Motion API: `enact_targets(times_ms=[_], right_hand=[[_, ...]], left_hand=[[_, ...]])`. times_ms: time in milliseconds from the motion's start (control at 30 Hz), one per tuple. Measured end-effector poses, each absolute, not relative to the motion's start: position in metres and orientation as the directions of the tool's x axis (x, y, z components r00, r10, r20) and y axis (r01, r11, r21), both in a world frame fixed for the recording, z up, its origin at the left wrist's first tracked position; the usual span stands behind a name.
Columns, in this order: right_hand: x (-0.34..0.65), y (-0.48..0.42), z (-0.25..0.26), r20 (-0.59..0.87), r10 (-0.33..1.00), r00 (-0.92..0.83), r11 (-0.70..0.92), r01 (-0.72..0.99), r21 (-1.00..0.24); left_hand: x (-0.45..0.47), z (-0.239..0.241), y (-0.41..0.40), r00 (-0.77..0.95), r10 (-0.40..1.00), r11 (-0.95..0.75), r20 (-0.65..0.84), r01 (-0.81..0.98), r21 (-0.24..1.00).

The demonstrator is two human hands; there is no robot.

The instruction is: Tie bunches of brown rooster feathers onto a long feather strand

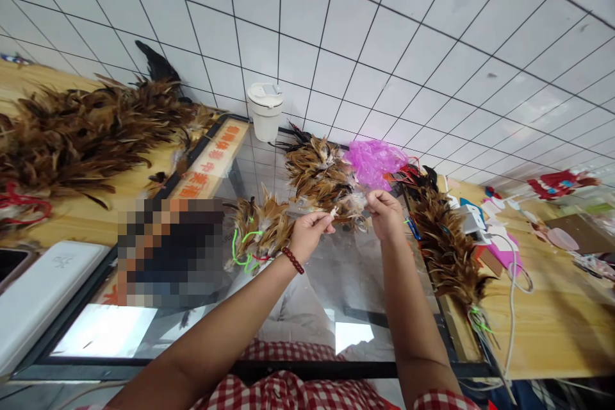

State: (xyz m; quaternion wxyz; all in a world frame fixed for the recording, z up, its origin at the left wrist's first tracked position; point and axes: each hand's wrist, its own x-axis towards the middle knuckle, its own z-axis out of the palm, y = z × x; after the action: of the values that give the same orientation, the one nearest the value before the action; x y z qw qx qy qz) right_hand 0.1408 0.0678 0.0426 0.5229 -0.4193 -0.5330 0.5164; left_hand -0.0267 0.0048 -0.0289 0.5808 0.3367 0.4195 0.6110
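Note:
My left hand (311,234), with a dark red bead bracelet (293,261) on the wrist, pinches a small whitish piece (333,212) between thumb and fingers. What it is made of I cannot tell. A short way to the right, my right hand (385,213) is closed in a pinch; anything held there is too small to name. Just beyond both hands lies a pile of brown feathers (314,173) on the glass tabletop (355,275). Close to my left hand is a smaller feather bunch (269,221) with a bright green cord (235,246).
Behind my right hand sits a crumpled purple plastic bag (377,163). A white lidded cup (266,116) stands by the tiled wall. Feather heaps (81,134) cover the left wooden table. A tied feather bundle (444,240) lies along the right edge, near a white cable (512,307).

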Motion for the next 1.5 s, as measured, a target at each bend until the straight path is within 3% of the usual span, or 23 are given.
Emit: enact_targets(times_ms=[100, 167, 567, 900, 1100, 1200, 1300, 1500], right_hand=[[0.147, 0.064, 0.051, -0.058, 0.916, -0.396, 0.003, 0.152, -0.988], [0.141, 0.061, 0.049, -0.108, 0.906, -0.408, -0.024, 0.207, -0.978], [0.115, 0.061, 0.027, -0.169, 0.926, -0.337, -0.173, 0.018, -0.985], [0.112, 0.058, 0.03, -0.104, 0.916, -0.388, -0.104, 0.019, -0.994], [0.117, 0.058, 0.037, -0.004, 0.937, -0.348, 0.012, 0.044, -0.999], [0.116, 0.057, 0.039, 0.075, 0.918, -0.39, 0.128, 0.112, -0.985], [0.111, 0.056, 0.035, 0.079, 0.903, -0.422, 0.14, 0.117, -0.983], [0.11, 0.058, 0.025, 0.013, 0.944, -0.331, 0.056, 0.12, -0.991]], left_hand=[[-0.027, -0.028, 0.005, -0.138, 0.988, -0.002, -0.064, -0.435, 0.9], [-0.027, -0.027, 0.005, -0.138, 0.989, -0.008, -0.057, -0.429, 0.903], [-0.027, -0.029, 0.005, -0.115, 0.993, -0.007, -0.036, -0.354, 0.935], [-0.027, -0.027, 0.004, -0.086, 0.995, 0.01, -0.041, -0.333, 0.943], [-0.025, -0.022, 0.001, -0.251, 0.966, -0.134, 0.058, -0.294, 0.946], [-0.026, -0.02, -0.001, -0.101, 0.993, -0.095, 0.068, -0.295, 0.951], [-0.026, -0.02, -0.002, 0.057, 0.998, -0.005, 0.026, -0.339, 0.941], [-0.025, -0.022, 0.003, 0.053, 0.996, 0.09, -0.073, -0.56, 0.823]])
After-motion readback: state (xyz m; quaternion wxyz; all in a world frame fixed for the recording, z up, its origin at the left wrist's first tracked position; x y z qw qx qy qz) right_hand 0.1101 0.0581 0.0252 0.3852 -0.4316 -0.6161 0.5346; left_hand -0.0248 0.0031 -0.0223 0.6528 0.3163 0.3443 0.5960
